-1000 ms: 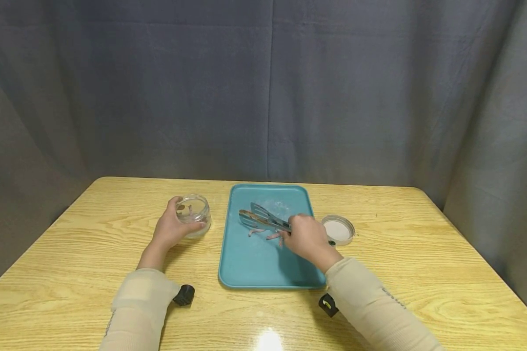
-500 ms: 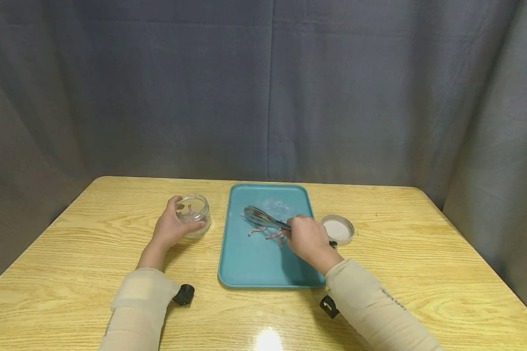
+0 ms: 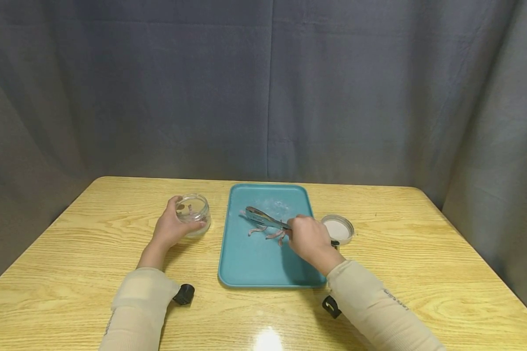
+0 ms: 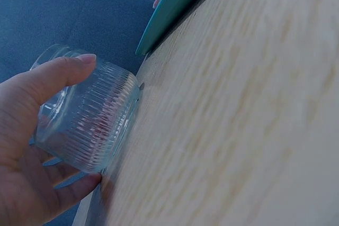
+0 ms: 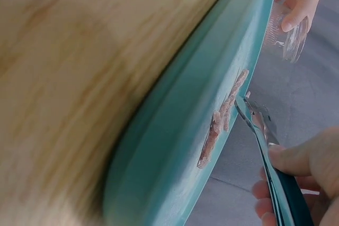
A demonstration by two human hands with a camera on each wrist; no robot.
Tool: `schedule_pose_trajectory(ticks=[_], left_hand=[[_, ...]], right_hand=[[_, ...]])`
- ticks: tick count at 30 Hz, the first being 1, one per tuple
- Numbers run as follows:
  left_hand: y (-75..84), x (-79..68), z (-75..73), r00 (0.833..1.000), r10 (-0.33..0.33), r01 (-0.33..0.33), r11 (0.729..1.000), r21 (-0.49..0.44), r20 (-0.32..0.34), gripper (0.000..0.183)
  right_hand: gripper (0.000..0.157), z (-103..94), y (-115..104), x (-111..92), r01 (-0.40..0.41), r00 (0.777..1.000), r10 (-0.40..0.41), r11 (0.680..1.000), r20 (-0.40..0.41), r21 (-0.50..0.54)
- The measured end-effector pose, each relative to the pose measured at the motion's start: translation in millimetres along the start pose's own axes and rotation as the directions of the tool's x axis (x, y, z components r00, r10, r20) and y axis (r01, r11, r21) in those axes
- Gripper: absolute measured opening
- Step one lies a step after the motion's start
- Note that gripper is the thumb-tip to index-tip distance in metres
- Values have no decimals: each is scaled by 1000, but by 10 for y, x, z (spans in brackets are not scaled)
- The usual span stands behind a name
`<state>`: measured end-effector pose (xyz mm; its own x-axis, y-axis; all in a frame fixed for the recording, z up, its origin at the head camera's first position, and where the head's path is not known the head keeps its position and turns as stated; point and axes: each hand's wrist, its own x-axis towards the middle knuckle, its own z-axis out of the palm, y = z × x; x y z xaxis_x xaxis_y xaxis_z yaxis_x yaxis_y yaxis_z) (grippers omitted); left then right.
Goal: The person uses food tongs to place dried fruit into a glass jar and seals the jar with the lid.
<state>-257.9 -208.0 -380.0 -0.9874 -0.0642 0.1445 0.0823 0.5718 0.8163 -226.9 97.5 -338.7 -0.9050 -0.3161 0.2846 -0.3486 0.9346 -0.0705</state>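
Note:
My left hand grips a clear ribbed glass jar, thumb on one side and fingers on the other. The jar is uncovered, with pinkish pieces showing through its wall. In my right hand is a pair of metal tongs, squeezed nearly together low over the teal tray. Between the blades a pinkish bit shows in the right wrist view. Several pinkish strips, dusted whitish, lie on the tray beside the tongs.
A round lid with a pale inside lies to the right of the tray, partly behind my right hand. All stands on a wood-grain table. Behind it hangs a grey curtain. White powder marks the tray's far part.
The tongs' blades, wide apart a second ago, have come together over the tray as my right hand squeezes. The left hand and jar have stayed in place.

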Motion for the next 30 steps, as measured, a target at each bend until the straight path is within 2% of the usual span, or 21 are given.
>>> schedule_pose_trajectory(ticks=[8,24,30], left_hand=[[-3,1,1,1000,0,0,1000,-1,-1,96],[-7,12,6,1000,7,-7,1000,4,-7,97],[-12,10,9,1000,15,-15,1000,-5,-5,97]], right_hand=[[13,-64,28,36,-27,1000,27,999,11,26],[21,-401,52,192,10,995,-8,1000,-99,17],[18,-548,-1,253,10,991,-7,1000,-132,23]])
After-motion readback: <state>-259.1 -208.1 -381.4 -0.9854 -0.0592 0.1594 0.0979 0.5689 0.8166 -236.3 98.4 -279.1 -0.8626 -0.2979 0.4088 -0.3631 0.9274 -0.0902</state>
